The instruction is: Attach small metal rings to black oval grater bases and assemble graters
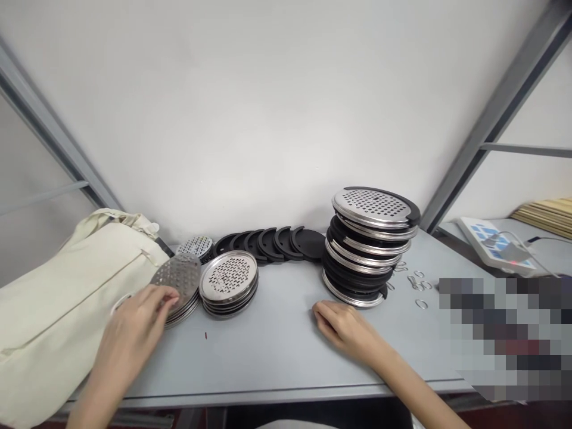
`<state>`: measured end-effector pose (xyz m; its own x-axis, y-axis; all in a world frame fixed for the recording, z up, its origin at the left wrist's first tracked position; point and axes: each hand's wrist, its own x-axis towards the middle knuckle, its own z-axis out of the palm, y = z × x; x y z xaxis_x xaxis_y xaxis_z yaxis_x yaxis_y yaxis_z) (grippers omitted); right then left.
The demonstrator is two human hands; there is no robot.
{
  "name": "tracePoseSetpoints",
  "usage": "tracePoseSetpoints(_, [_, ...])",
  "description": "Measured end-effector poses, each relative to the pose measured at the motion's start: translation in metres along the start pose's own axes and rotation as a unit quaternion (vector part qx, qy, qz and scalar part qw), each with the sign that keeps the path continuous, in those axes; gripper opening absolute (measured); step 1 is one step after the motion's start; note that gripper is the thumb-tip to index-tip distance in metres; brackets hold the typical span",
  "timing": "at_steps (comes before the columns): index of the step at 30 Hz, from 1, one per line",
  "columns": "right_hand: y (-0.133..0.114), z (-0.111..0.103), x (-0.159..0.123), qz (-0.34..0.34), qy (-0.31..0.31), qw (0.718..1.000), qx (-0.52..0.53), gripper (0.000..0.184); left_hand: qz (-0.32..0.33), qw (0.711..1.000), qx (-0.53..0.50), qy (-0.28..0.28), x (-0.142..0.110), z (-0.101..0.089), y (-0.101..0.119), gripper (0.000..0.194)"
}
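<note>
Okay, head view: left hand at the thin, perforated, round silver metal disc atop the far-left stack on the grey counter. Left grip: fingertips drawn together over the disc; can't tell if clamped. Short stack of round silver grater plates just right of it. Right hand rests loosely curled, fingers together, near the tall stack of silver-and-black round plates. Cream fabric bag far left.

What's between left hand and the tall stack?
Head view: a short stack of metal discs stands between left hand and tall stack, with a small red bit nearer the front edge and overlapping black discs farther back.
</note>
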<state>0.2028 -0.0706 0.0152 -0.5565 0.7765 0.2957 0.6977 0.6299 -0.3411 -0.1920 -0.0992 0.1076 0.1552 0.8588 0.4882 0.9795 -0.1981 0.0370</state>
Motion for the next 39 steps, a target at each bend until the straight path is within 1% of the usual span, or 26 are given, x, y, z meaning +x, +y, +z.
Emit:
tracePoseSetpoints(2, [-0.003,-0.003,0.0,0.013,-0.001,0.999,0.051,0.02,0.054,0.998,-0.028,0.026,-0.007,0.001,0.032,0.023])
tracePoseSetpoints(5, [-0.01,-0.009,0.0,0.049,-0.005,0.984,0.172,0.023,0.149,0.985,-0.047,0.07,-0.016,0.012,0.088,0.02])
tracePoseSetpoints(7, [-0.012,-0.011,-0.001,0.076,-0.005,0.961,0.265,0.029,0.2,0.977,-0.061,0.047,-0.017,0.024,0.123,0.023])
tracePoseSetpoints(8, [-0.012,-0.012,-0.001,0.09,0.0,0.948,0.306,0.034,0.223,0.972,-0.059,0.042,-0.016,0.031,0.138,0.026])
tracePoseSetpoints(9, [-0.011,-0.012,-0.001,0.106,0.007,0.934,0.34,0.04,0.239,0.969,-0.055,0.024,-0.014,0.037,0.151,0.028])
tracePoseSetpoints(11, [-0.006,-0.01,-0.001,0.142,0.021,0.912,0.383,0.045,0.257,0.965,-0.056,-0.016,-0.009,0.047,0.17,0.029])
tracePoseSetpoints(13, [0.0,-0.007,0.0,0.173,0.026,0.899,0.402,0.042,0.279,0.956,-0.071,-0.056,-0.004,0.055,0.181,0.03])
tracePoseSetpoints(15, [0.006,-0.003,0.001,0.194,0.027,0.888,0.416,0.04,0.283,0.953,-0.097,-0.056,-0.003,0.06,0.184,0.03])
tracePoseSetpoints(17, [0.011,0.001,0.001,0.208,0.035,0.879,0.428,0.041,0.276,0.951,-0.131,-0.047,-0.004,0.062,0.178,0.027])
tracePoseSetpoints(19, [0.014,0.003,0.0,0.22,0.045,0.871,0.436,0.043,0.239,0.959,-0.15,-0.018,-0.005,0.061,0.162,0.024])
tracePoseSetpoints(21, [0.014,0.003,0.0,0.225,0.045,0.866,0.444,0.043,0.163,0.977,-0.138,0.022,-0.006,0.057,0.137,0.022])
tracePoseSetpoints(24, [0.011,-0.001,0.001,0.229,0.043,0.864,0.447,0.044,0.037,0.989,-0.106,0.094,-0.006,0.049,0.086,0.023])
tracePoseSetpoints(25, [0.01,-0.002,0.001,0.232,0.046,0.864,0.445,0.044,-0.003,0.991,-0.092,0.1,-0.006,0.047,0.068,0.025])
tracePoseSetpoints(26, [0.009,-0.003,0.001,0.236,0.05,0.865,0.441,0.044,-0.03,0.992,-0.085,0.086,-0.007,0.046,0.05,0.027])
tracePoseSetpoints(27, [0.009,-0.004,0.001,0.241,0.055,0.866,0.435,0.044,-0.047,0.993,-0.085,0.062,-0.008,0.045,0.034,0.028])
tracePoseSetpoints(29, [0.009,-0.005,0.002,0.248,0.059,0.871,0.421,0.044,-0.075,0.993,-0.078,0.047,-0.012,0.047,0.006,0.033])
tracePoseSetpoints(30, [0.009,-0.005,0.002,0.249,0.058,0.874,0.414,0.044,-0.079,0.994,-0.066,0.038,-0.014,0.048,-0.004,0.037])
tracePoseSetpoints(32, [0.01,-0.005,0.002,0.248,0.053,0.879,0.405,0.044,-0.096,0.995,-0.027,0.03,-0.018,0.051,-0.016,0.043])
tracePoseSetpoints(34, [0.011,-0.005,0.002,0.245,0.05,0.881,0.401,0.044,-0.122,0.992,-0.012,0.024,-0.02,0.053,-0.021,0.047])
tracePoseSetpoints(37, [0.01,-0.005,0.001,0.24,0.052,0.884,0.399,0.043,-0.117,0.992,-0.044,0.005,-0.021,0.053,-0.022,0.047])
tracePoseSetpoints(39, [0.01,-0.005,0.0,0.235,0.054,0.885,0.399,0.043,-0.105,0.993,-0.054,0.005,-0.02,0.05,-0.022,0.044])
